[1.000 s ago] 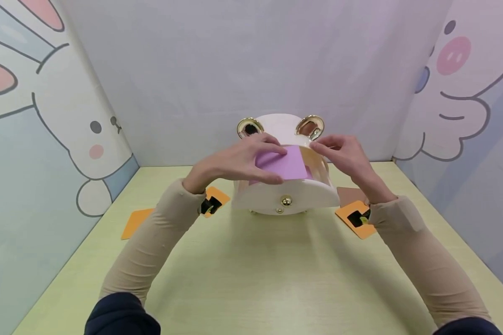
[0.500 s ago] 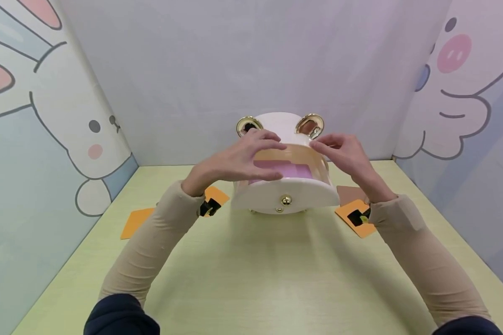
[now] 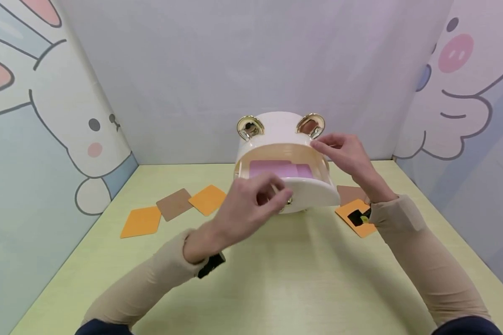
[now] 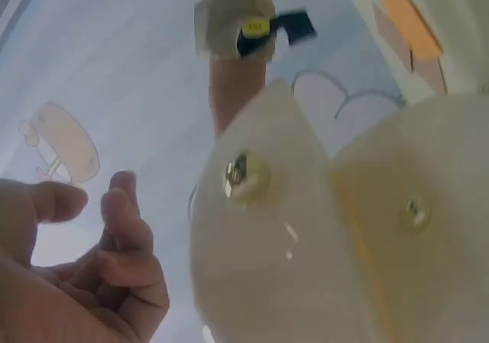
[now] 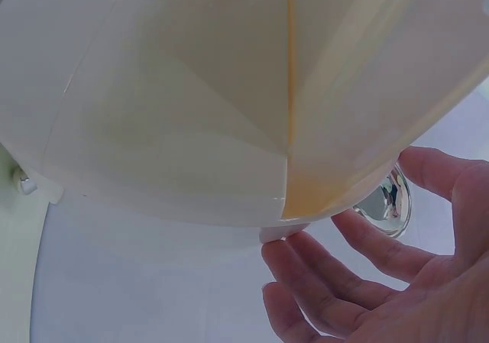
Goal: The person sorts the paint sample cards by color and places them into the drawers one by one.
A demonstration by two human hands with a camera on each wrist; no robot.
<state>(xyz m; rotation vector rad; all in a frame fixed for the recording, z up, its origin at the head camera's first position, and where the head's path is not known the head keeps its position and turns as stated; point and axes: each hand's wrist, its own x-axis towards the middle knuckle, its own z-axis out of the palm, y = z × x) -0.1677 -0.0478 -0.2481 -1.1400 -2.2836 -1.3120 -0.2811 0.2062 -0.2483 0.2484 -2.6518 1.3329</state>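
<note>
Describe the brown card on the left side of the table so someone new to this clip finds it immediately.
On the pale green table, left of the white box with gold ears, three flat cards lie in a row. The brown card is the middle one, between two orange cards. It is the only brown card on that side.

Cream box (image 3: 287, 186) w/ two gold ear rings on top stands upright just past my left fingertips (image 3: 276, 191), its drawer pulled out toward me. Gold knob on the drawer front sits right behind those fingers. Pink sheet (image 3: 276, 168) lies flat inside, under my right fingertips (image 3: 318, 145), which touch the box's upper edge.
</note>
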